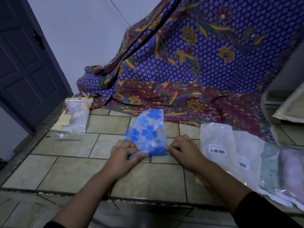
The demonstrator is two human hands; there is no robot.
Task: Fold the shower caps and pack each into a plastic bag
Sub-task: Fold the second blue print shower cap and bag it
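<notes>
A translucent shower cap (148, 132) with blue flower prints lies folded into a wedge on the tiled floor, its narrow end pointing away from me. My left hand (125, 152) pinches its near left corner, where the blue elastic edge bunches up. My right hand (182, 148) pinches the near right corner. At the left lies a clear plastic bag (74, 117) holding a cap with yellow flower prints. Empty frosted plastic bags (218, 145) with barcode stickers lie to the right of my right hand.
A purple and maroon batik cloth (189, 71) hangs down and spreads over the floor behind the cap. A dark door (24, 63) stands at the left. More plastic packets (283, 170) lie at the far right. The tiled platform ends in a step edge (115, 196) close to me.
</notes>
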